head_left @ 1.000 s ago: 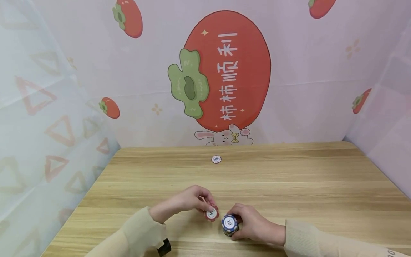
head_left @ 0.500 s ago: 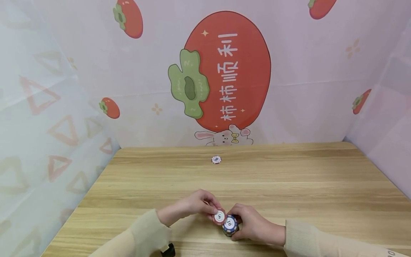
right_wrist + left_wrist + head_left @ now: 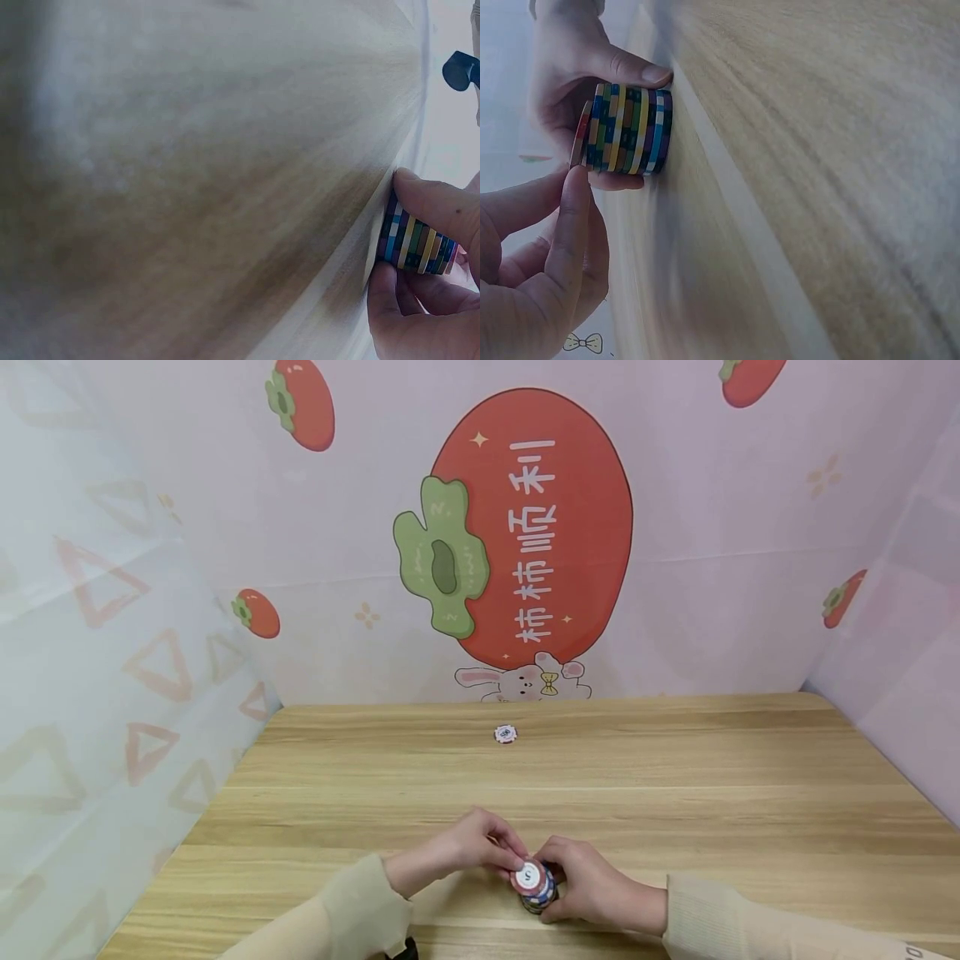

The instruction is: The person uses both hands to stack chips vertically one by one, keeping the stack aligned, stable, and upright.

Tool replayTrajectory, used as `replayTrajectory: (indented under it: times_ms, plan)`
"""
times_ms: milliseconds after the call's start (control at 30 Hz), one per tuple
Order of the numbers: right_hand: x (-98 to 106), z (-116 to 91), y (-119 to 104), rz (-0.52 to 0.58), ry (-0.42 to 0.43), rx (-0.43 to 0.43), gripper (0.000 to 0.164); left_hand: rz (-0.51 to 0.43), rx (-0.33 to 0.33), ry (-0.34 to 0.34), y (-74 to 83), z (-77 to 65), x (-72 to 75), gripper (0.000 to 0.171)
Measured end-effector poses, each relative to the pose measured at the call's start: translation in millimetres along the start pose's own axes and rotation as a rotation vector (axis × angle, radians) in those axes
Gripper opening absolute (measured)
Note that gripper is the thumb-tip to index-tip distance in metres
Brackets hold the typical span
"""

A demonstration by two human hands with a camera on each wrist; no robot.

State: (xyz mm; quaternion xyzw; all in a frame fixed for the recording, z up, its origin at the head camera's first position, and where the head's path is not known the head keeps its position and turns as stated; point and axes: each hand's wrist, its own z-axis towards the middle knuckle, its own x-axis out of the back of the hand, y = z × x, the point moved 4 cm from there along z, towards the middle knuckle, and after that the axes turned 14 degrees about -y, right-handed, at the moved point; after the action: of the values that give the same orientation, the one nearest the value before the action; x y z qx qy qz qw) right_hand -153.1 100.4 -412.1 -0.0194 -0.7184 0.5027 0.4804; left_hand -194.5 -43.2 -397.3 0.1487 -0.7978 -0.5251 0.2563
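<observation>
A red poker chip [image 3: 528, 877] marked 5 is pinched between the thumb and fingers of my left hand [image 3: 483, 845]. It sits over the top of a stack of poker chips [image 3: 630, 127], slightly off to the left, tilted a little in the left wrist view. My right hand [image 3: 592, 881] grips the stack from the right side, thumb and fingers curled round it near the table. Several chips in blue, green, yellow and purple show in the stack's edge. The blue chip under the red one is mostly covered in the head view.
A single white poker chip [image 3: 506, 733] lies flat near the far edge of the wooden table [image 3: 675, 777]. A printed cloth [image 3: 337, 527] stands behind the table, with more cloth at both sides.
My left hand has moved right with the red chip, from beside the stack to over its top, covering the blue chip. My right hand has stayed round the stack.
</observation>
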Motion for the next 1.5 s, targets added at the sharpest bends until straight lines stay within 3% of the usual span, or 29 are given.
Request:
replayTrajectory:
  times_ms: [567,767,1167,1400,1500]
  plan:
    - [0.5,-0.2,-2.2,0.024,0.007,0.000,0.044,0.022,0.024,0.008,4.2,2.4,-8.1,0.006]
    - [1.4,-0.3,-2.5,0.039,0.002,0.001,0.044,0.081,-0.004,0.011,7.2,2.0,-7.3,0.008]
    - [1.1,-0.4,-2.0,0.034,0.002,0.008,0.044,0.520,-0.073,0.100,8.7,22.8,27.4,0.007]
    - [0.9,-0.3,-1.7,0.009,0.011,0.012,0.043,0.961,-0.096,0.129,15.8,33.8,46.0,0.010]
    - [1.0,-0.3,-1.6,0.015,0.009,0.011,0.043,1.084,-0.078,0.139,18.5,40.2,54.6,0.013]
